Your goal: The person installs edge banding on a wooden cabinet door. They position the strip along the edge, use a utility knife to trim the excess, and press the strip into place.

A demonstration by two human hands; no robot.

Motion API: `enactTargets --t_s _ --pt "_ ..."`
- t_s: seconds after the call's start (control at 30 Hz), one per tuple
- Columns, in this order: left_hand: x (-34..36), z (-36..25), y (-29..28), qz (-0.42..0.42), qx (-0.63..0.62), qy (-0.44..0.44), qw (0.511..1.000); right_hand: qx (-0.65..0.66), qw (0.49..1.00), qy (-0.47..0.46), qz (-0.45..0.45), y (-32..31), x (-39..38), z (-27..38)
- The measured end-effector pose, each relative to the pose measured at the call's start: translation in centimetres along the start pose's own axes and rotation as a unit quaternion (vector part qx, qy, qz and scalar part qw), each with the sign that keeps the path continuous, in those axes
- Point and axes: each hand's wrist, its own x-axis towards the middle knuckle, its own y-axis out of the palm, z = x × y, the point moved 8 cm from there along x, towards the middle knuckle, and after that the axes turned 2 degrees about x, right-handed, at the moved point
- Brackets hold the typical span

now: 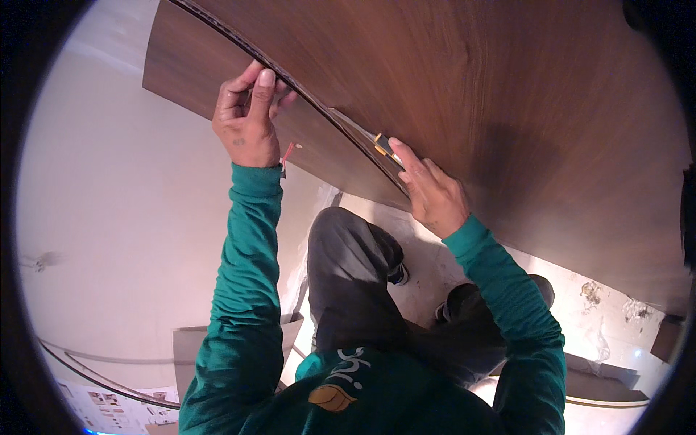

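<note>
A large dark brown wood-grain panel (464,94) fills the upper right, with its edge running diagonally. In my right hand (433,190) is a utility knife (384,143) with a dark and yellow body. Its long blade lies along the panel's edge, the tip pointing up and left. My left hand (250,116) pinches the same edge farther up, thumb on top; whether a thin strip lies between the fingers cannot be made out. Behind that edge sits a second brown wood-grain sheet (196,61).
A pale wall (109,181) stands on the left. Below me is a light, stained floor (428,254) with crumpled clear plastic (598,344) at the right. Printed sheets (109,406) lie at the lower left, near a beige board (190,355) and a dark curved cable (109,388).
</note>
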Motion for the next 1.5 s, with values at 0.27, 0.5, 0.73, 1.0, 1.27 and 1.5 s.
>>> enactTargets --t_s 0.27,0.5,0.73,1.0,1.27,1.5 --pt "0.1 0.2 0.1 -0.004 -0.006 0.016 1.000 -0.022 0.998 0.039 0.036 0.6 -2.6 -2.1" --pt "0.2 -0.2 -0.2 0.006 -0.019 0.050 0.999 -0.026 0.997 0.053 0.057 1.9 -2.1 -1.6" --pt "-1.7 1.7 -1.4 0.007 -0.004 0.059 0.998 -0.056 0.992 0.087 0.078 2.5 -0.3 0.3" --pt "-5.0 5.2 -1.8 0.014 0.006 0.002 1.000 -0.166 0.984 0.050 0.046 4.8 1.4 1.3" --pt "-5.1 5.3 -1.1 0.030 -0.013 -0.015 0.999 -0.204 0.978 0.019 0.038 4.6 1.3 0.9" --pt "-5.2 5.9 -0.7 0.027 -0.027 -0.023 0.999 -0.214 0.975 0.033 0.058 4.7 0.1 -1.0"
